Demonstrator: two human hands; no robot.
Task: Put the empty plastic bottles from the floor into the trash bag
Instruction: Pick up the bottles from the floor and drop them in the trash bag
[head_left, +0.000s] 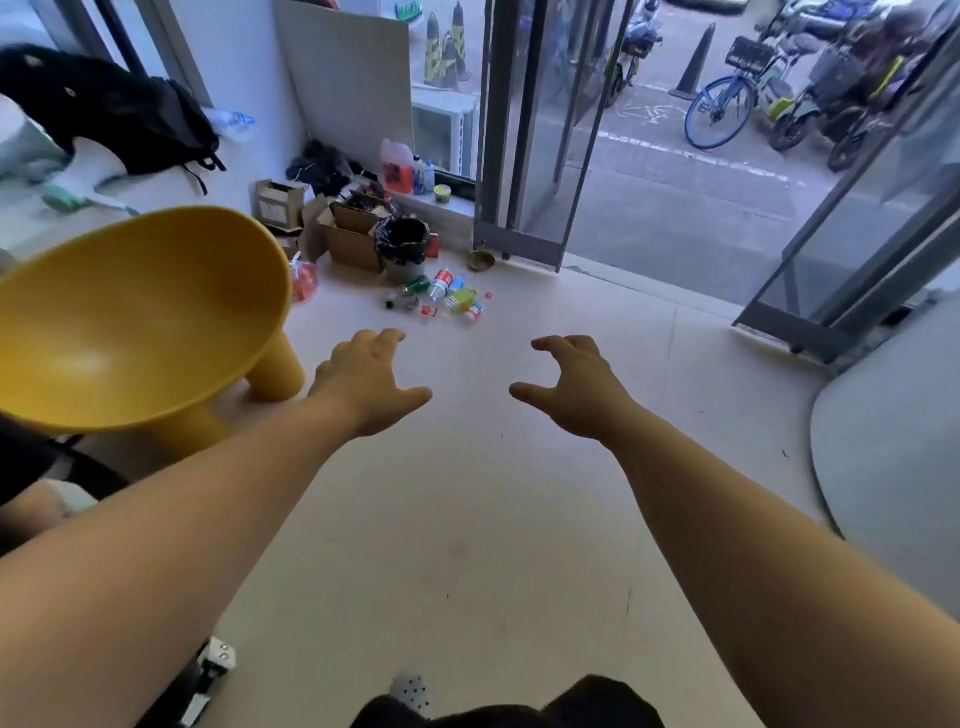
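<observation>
A person's 2 bare arms stretch forward over a pale tiled floor (519, 519), both hands empty and held well short of the litter they face. The left hand (371, 387) is loosely spread, palm down, thumb out to the side; the right hand (571, 389) is half curled, fingers hooked downward, gripping nothing. The posture reads as a reach begun from a distance, hands readied rather than working.

The scattered empty plastic bottles (447, 296) lie in a small cluster on the floor just in front of the grey bin lined with a black trash bag (404, 244), whose mouth stands open and upward, a placement that would make for a short carry once a bottle is lifted. The largest clear bottle with a red label (440, 283) lies on its side, its long axis running roughly away from the camera and a little left; which end carries the cap cannot be told. A bottle with a yellow-green label (462, 300) lies beside it at a different slant, and a small red-and-white-labelled one (475, 310) rests nearest the viewer. Their exact count is too small to make out.

Open brown cardboard boxes (348, 234) crowd the bin's left side, and a yellow plastic stool (135, 322) sits at the person's left. None of the bottles appears to be bagged yet.
</observation>
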